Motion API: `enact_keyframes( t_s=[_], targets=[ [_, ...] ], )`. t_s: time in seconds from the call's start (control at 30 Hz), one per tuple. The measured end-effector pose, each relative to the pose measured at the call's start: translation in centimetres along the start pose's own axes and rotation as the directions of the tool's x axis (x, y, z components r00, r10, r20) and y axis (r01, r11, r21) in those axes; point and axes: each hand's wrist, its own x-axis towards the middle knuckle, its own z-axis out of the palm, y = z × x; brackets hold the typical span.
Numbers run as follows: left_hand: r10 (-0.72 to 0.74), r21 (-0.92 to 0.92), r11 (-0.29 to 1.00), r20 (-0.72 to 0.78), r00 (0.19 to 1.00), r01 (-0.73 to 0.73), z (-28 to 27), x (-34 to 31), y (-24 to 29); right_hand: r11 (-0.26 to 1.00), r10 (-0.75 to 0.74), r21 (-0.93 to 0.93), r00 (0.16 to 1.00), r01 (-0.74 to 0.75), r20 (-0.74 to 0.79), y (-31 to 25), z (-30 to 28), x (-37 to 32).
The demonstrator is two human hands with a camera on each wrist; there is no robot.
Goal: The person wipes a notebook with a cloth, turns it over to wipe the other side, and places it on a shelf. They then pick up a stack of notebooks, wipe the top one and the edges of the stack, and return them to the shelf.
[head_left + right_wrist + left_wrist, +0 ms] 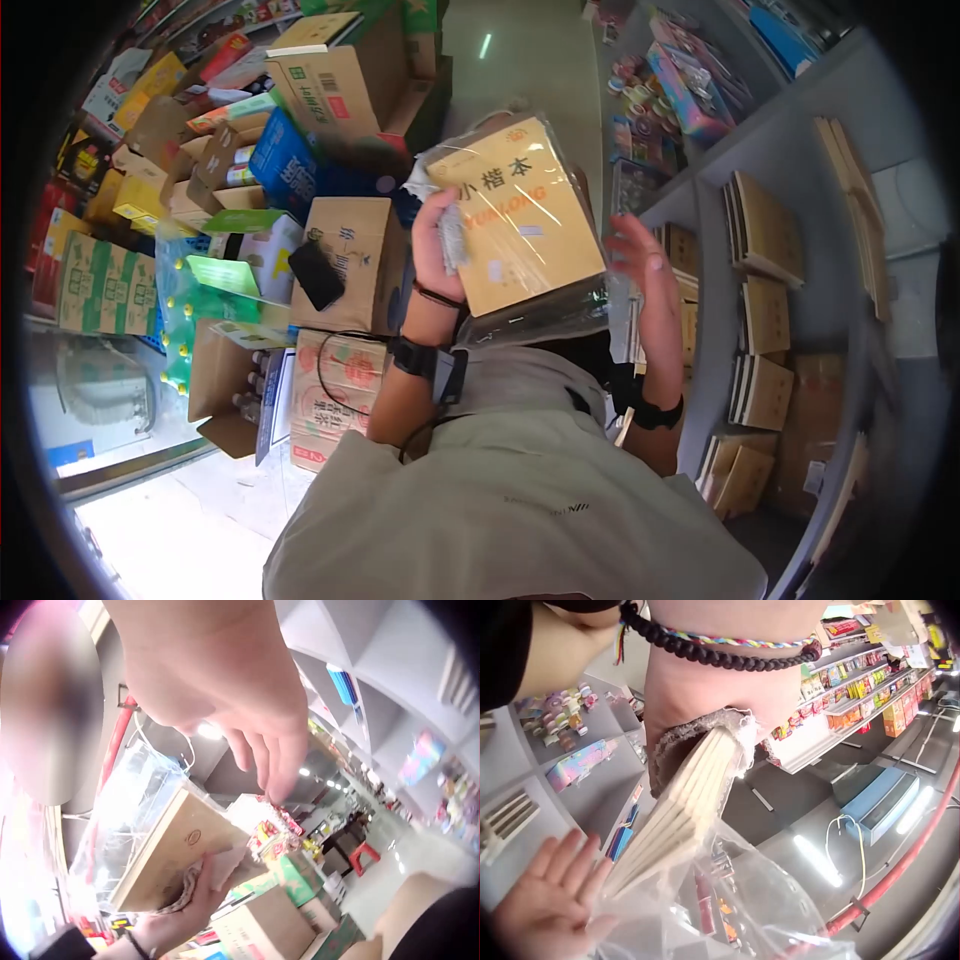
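A stack of tan exercise books (530, 215) with Chinese lettering on the cover sits in a clear plastic sleeve (560, 318). My left hand (432, 250) grips the stack by its left edge, thumb over the cover. A grey cloth (452, 238) is bunched between that palm and the books. In the left wrist view the page edges (682, 799) show several books together, and loose plastic (765, 892) hangs past them. Off to the right of the stack, my right hand (648, 275) is raised with fingers spread, holding nothing; the left wrist view shows its palm (551, 904).
Grey shelves (715, 300) on the right hold stacks of similar tan books (765, 235). Cartons crowd the left, with a phone (316, 275) lying on a cardboard box (355, 240). A bare floor aisle (510, 60) runs ahead between them.
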Motion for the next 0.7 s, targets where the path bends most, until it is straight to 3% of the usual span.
enact_keyframes(
  t_s=[0.03, 0.07, 0.1, 0.13, 0.2, 0.27, 0.4, 0.7],
  targets=[
    [0.039, 0.017, 0.999, -0.021, 0.999, -0.039, -0.2, -0.1, 0.1, 0.993, -0.118, -0.032, 0.990, 0.115, -0.081, -1.2, -0.2, -0.3],
    [0.026, 0.004, 1.000, -0.042, 0.999, -0.026, -0.5, -0.3, 0.0, 0.995, -0.092, -0.040, 0.992, 0.089, -0.084, -2.5, -0.5, -0.8],
    [0.067, 0.043, 0.997, -0.043, 0.997, -0.066, -0.4, -0.4, 0.2, 0.878, -0.336, -0.316, 0.933, 0.360, 0.129, -3.8, -0.6, -1.0],
    [0.107, 0.084, 0.991, -0.041, 0.993, -0.103, -0.4, -0.4, 0.3, 0.617, -0.476, -0.489, 0.787, 0.617, 0.392, -4.5, -0.7, -1.3],
    [0.097, 0.091, 0.992, -0.058, 0.994, -0.091, -0.4, -0.2, 0.2, 0.640, -0.433, -0.491, 0.806, 0.590, 0.404, -4.5, 1.1, -1.8],
    [0.080, 0.087, 0.993, -0.076, 0.994, -0.074, -0.5, -0.2, 0.0, 0.523, -0.395, -0.530, 0.741, 0.668, 0.543, -3.3, 1.7, -1.5],
    [0.091, 0.102, 0.991, -0.063, 0.994, -0.084, -0.2, -0.3, -0.3, 0.525, -0.497, -0.510, 0.732, 0.682, 0.466, -2.2, 1.8, -1.4],
    [0.121, 0.181, 0.978, -0.058, 0.991, -0.109, 0.0, -0.3, -0.4, 0.620, -0.518, -0.387, 0.726, 0.683, 0.452, -1.4, 1.2, -1.5]
  ],
)
